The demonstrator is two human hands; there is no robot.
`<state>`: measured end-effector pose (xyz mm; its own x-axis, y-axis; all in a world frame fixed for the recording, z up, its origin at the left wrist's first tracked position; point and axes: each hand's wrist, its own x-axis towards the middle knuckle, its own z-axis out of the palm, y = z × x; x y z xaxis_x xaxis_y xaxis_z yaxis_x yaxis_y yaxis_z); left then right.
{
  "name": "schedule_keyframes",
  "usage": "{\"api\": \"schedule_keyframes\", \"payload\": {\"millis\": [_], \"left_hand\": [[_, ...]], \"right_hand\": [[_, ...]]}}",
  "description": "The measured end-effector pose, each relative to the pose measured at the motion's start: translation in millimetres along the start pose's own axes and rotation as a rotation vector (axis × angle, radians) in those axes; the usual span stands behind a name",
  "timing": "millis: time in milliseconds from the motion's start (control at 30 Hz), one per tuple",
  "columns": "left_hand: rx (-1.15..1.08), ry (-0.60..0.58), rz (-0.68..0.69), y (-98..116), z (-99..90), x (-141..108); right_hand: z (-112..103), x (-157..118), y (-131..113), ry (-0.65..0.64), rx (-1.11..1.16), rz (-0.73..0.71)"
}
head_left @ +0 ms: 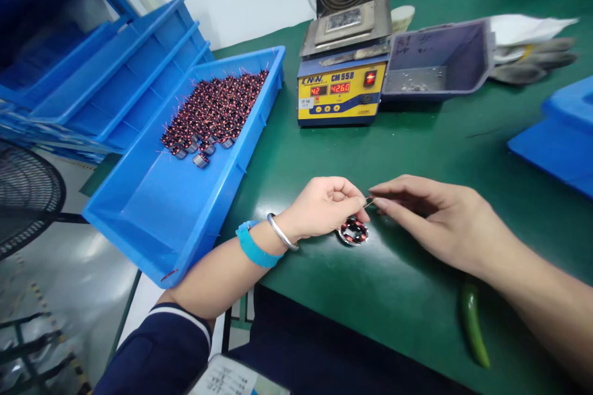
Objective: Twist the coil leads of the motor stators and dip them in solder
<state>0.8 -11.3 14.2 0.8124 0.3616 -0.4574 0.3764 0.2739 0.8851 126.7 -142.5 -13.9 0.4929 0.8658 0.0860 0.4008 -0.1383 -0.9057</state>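
A ring-shaped motor stator [353,231] with copper windings and a metallic rim is just below my left hand [327,207]; whether it rests on the table or hangs from its leads, I cannot tell. My left hand's fingers are closed in a pinch on thin wire leads [369,202] at its fingertips. From the other side, my right hand [440,219] has thumb and forefinger closed at the other end of these leads. A silver bangle [282,233] and a blue band [256,248] circle my left wrist.
A blue bin [152,197] on the left holds many wound stators [217,108]. Behind stands a yellow-fronted heating unit [343,94], its displays lit, beside a grey tub [440,62] and gloves [532,63]. A green pepper-like thing [473,327] lies near my right forearm.
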Motion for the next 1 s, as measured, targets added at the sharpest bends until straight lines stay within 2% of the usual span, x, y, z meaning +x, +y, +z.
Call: {"api": "schedule_keyframes", "payload": {"millis": [100,233,367,433,633,767,933,1000], "left_hand": [[0.007,-0.026,0.022,-1.1,-1.8,0.4],[0.015,-0.067,0.048,-2.6,-3.5,0.6],[0.026,-0.077,0.048,-2.8,-3.7,1.1],[0.027,-0.072,0.041,-2.6,-3.4,1.3],[0.021,-0.077,0.04,-2.1,-2.8,1.2],[0.022,-0.082,0.038,-2.4,-3.2,1.4],[0.028,-0.085,0.028,-2.9,-4.2,1.8],[0.029,-0.088,0.032,-3.0,-4.6,1.9]], "right_hand": [[4.3,-1.9,-4.7,-0.035,-0.09,-0.117],[7.0,-2.1,-9.0,-0.041,-0.098,-0.126],[6.4,-3.6,-9.5,0.09,-0.127,-0.059],[5.5,-5.3,-10.8,0.143,-0.168,-0.081],[7.6,-9.3,-14.9,0.066,-0.187,-0.24],[8.7,-9.9,-13.2,0.08,-0.182,-0.203],[7.1,-12.0,-14.4,0.019,-0.138,-0.158],[6.3,-12.3,-15.4,0.058,-0.153,-0.163]]}}
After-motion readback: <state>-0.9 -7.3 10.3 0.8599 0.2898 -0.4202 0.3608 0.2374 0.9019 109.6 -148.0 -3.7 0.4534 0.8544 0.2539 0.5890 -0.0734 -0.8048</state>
